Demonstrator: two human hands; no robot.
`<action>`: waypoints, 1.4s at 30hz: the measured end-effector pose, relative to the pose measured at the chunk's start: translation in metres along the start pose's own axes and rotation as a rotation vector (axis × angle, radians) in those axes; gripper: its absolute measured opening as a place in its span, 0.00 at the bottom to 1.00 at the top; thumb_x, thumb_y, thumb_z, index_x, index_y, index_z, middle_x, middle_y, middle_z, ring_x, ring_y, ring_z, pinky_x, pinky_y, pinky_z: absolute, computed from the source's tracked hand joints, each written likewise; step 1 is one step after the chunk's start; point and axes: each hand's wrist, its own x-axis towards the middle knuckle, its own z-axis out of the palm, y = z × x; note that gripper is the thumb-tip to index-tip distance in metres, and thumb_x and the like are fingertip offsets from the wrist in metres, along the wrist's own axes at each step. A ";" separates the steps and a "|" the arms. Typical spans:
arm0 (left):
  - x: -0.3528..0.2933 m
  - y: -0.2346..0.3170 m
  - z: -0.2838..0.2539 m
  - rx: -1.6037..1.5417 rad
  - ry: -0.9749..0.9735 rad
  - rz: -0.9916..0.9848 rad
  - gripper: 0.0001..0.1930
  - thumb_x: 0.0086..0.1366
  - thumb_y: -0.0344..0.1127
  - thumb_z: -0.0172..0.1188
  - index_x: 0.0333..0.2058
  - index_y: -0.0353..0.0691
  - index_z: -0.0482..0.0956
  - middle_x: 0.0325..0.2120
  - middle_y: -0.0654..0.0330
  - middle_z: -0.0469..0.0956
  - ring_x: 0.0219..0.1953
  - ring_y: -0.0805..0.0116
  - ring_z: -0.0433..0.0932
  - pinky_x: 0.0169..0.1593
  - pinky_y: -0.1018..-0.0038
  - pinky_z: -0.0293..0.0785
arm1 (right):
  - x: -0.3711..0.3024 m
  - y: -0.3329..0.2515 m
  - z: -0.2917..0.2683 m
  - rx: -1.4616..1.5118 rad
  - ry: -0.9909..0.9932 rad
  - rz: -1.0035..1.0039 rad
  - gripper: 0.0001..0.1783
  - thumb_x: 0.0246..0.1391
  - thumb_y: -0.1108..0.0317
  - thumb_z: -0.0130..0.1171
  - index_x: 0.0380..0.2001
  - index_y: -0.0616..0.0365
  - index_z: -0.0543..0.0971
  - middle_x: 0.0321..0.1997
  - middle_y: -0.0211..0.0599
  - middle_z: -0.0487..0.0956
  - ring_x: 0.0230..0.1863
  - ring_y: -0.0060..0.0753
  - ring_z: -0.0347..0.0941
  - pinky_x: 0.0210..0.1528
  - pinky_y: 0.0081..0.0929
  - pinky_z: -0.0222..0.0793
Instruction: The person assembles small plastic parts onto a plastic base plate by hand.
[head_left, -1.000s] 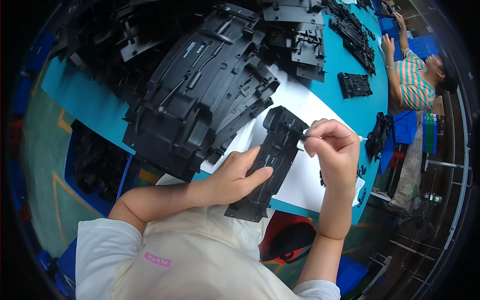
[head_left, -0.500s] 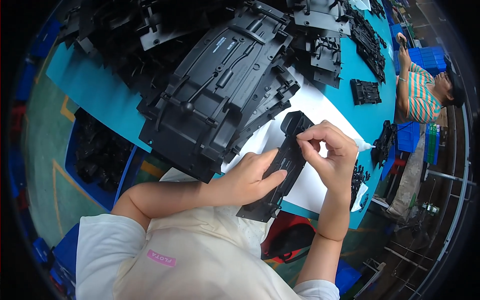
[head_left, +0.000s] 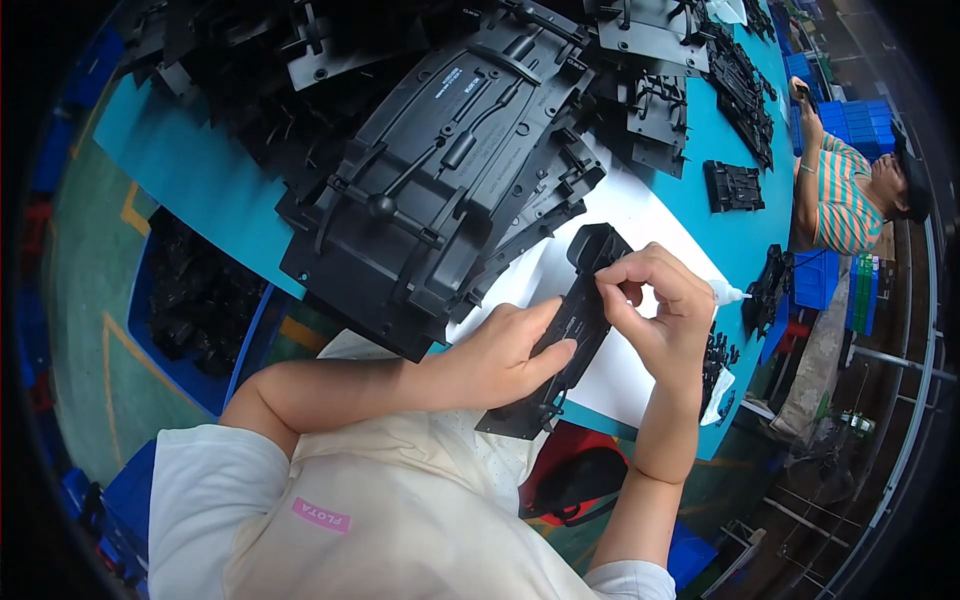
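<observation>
My left hand [head_left: 505, 352] grips a narrow black plastic chassis part [head_left: 585, 330] by its near half, the thumb lying across its face. The part is tilted, with its far end raised toward the white sheet. My right hand [head_left: 660, 300] is closed in a pinch at the part's far right edge. Whatever sits between those fingertips is too small or hidden to make out. Close behind the right hand, a white bottle with a pointed nozzle [head_left: 730, 293] is partly covered by it. Left of the held part lies a stack of larger black chassis pieces [head_left: 440, 170].
The teal tabletop [head_left: 200, 170] carries heaps of black parts and a white sheet [head_left: 625, 385]. A blue bin [head_left: 178, 372] of dark parts stands at lower left. A black bag [head_left: 580, 482] rests on something red below the table. Across the table, a person in a striped shirt [head_left: 850, 195] holds a dark object.
Both hands keep their places on the black part with almost no movement. The view has shifted very slightly. The other person's raised hand has moved a little.
</observation>
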 end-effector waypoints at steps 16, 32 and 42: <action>0.002 0.004 0.003 0.212 0.010 0.087 0.09 0.62 0.31 0.52 0.33 0.28 0.66 0.20 0.43 0.76 0.24 0.44 0.78 0.27 0.61 0.71 | -0.002 -0.014 -0.001 -0.116 -0.024 0.066 0.07 0.38 0.81 0.62 0.26 0.62 0.78 0.24 0.33 0.74 0.22 0.25 0.70 0.27 0.21 0.68; -0.007 0.006 0.007 -0.185 0.174 -0.199 0.18 0.64 0.32 0.52 0.51 0.31 0.69 0.44 0.58 0.75 0.45 0.73 0.74 0.50 0.75 0.71 | -0.055 -0.090 -0.105 -0.029 0.542 -0.556 0.11 0.34 0.63 0.59 0.11 0.58 0.72 0.23 0.38 0.79 0.19 0.29 0.69 0.19 0.21 0.60; -0.009 -0.008 0.019 0.099 0.402 -0.084 0.16 0.60 0.32 0.57 0.47 0.37 0.71 0.39 0.62 0.75 0.41 0.72 0.74 0.48 0.75 0.69 | -0.140 -0.043 -0.147 0.017 0.813 -0.566 0.12 0.42 0.63 0.60 0.13 0.53 0.71 0.22 0.30 0.76 0.18 0.25 0.67 0.19 0.20 0.59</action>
